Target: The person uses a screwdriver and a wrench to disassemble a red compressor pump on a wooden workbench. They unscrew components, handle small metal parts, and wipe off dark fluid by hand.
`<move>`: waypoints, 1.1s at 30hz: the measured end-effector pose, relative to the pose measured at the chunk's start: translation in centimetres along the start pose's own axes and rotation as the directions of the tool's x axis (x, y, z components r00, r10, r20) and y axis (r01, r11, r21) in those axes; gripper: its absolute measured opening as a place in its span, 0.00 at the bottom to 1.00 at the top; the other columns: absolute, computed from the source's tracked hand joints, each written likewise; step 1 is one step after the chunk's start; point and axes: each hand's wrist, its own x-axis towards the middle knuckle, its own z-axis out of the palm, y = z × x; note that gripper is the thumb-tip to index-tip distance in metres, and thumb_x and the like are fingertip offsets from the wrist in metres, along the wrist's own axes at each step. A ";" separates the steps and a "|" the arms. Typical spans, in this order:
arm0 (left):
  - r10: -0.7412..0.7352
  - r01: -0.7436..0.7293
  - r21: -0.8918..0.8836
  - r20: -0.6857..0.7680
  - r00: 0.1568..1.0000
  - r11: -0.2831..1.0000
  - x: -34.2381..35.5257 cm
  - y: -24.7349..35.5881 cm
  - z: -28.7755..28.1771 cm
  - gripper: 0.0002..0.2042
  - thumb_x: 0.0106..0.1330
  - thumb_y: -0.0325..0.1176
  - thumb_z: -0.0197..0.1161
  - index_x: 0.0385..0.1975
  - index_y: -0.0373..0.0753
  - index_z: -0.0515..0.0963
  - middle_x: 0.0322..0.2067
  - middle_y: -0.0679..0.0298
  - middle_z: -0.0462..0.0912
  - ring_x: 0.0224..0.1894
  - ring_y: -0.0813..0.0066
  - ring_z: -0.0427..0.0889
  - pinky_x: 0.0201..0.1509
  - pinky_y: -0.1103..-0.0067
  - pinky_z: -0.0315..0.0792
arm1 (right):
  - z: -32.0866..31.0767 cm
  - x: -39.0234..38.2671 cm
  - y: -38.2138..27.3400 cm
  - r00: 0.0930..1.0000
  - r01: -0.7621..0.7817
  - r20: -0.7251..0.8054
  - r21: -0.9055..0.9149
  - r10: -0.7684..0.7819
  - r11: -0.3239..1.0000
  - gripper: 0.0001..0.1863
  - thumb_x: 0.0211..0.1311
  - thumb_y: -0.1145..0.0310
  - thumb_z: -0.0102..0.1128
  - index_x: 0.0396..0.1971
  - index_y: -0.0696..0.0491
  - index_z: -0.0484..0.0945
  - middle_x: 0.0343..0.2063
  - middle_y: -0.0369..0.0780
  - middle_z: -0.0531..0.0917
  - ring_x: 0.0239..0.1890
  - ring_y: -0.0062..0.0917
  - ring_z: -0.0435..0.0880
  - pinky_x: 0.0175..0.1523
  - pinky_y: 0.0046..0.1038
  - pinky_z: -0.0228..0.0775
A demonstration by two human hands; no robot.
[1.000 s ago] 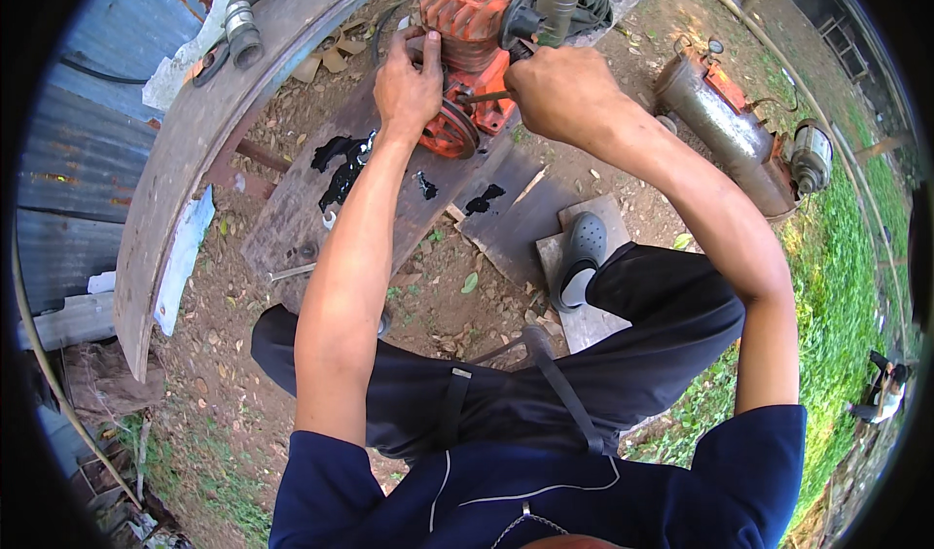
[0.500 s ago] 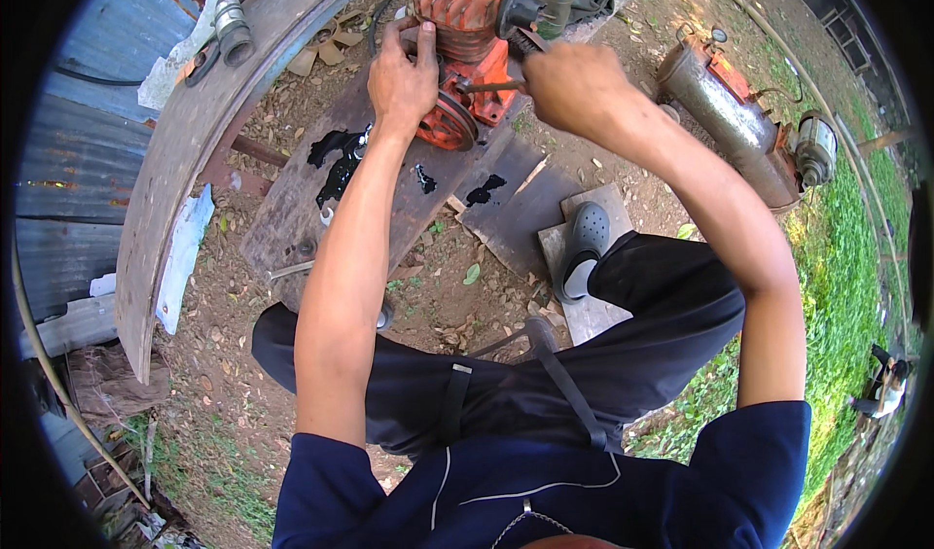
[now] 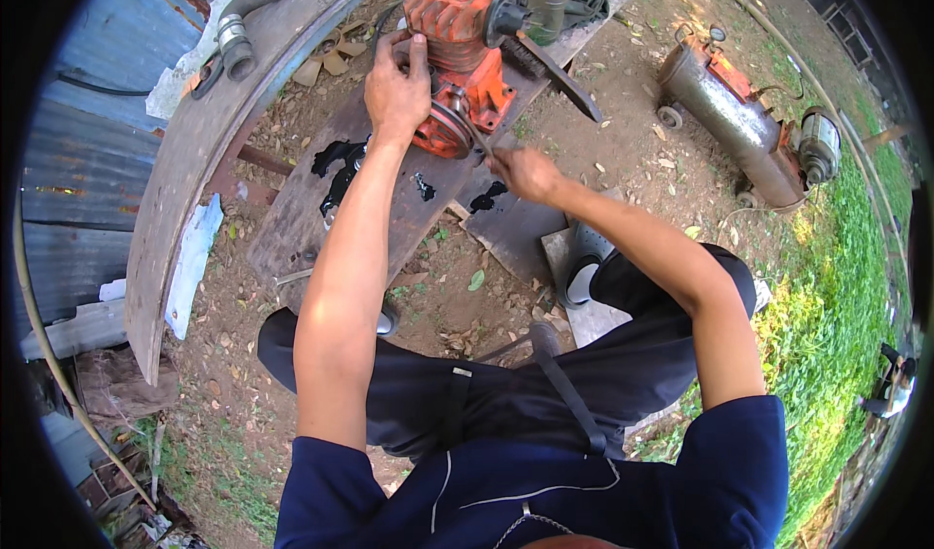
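In front of me an orange air compressor pump with a finned head stands on an oil-stained wooden board. My left hand grips the pump's left side, fingers partly hidden behind it and thumb up. Low on the pump is a round orange pulley. My right hand is closed around the end of a thin metal wrench, whose far end reaches the pump casing beside the pulley. How it engages there I cannot make out. A wire brush with a dark handle leans at the pump's right.
Black oil puddles spread on the board. A clear plastic bottle stands beyond the pump. A curved plank with a hose lies to the left. At the right a metal air tank sits on the ground.
My right hand has swung down and toward me, turning the wrench from sideways to slanting down right. The brush handle now shows. My left hand stays on the pump.
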 end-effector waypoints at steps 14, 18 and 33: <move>-0.016 0.015 0.033 0.019 1.000 0.999 -0.3 0.2 0.0 0.20 0.69 0.51 0.56 0.48 0.40 0.75 0.30 0.57 0.86 0.35 0.56 0.86 0.41 0.65 0.75 | -9.3 -4.9 -0.1 0.929 0.235 -0.275 -0.078 -0.248 0.969 0.13 0.69 0.63 0.50 0.49 0.50 0.76 0.32 0.48 0.82 0.36 0.46 0.82 0.40 0.43 0.75; 0.004 -0.004 0.011 0.009 1.000 1.000 -0.2 0.2 0.2 0.20 0.69 0.52 0.55 0.48 0.41 0.75 0.30 0.57 0.86 0.35 0.55 0.86 0.40 0.65 0.75 | -14.8 -4.5 -3.0 0.934 0.217 -0.221 -0.274 -0.281 0.937 0.15 0.64 0.64 0.54 0.50 0.45 0.78 0.30 0.45 0.84 0.33 0.42 0.83 0.36 0.43 0.76; -0.045 0.042 0.080 0.037 0.998 0.996 -0.2 0.3 -0.2 0.21 0.69 0.54 0.53 0.48 0.44 0.74 0.31 0.54 0.86 0.36 0.49 0.85 0.41 0.60 0.75 | -18.4 -3.6 -7.5 0.975 0.127 -0.075 -0.574 -0.207 0.809 0.09 0.60 0.62 0.55 0.35 0.48 0.82 0.20 0.46 0.82 0.26 0.42 0.84 0.31 0.43 0.76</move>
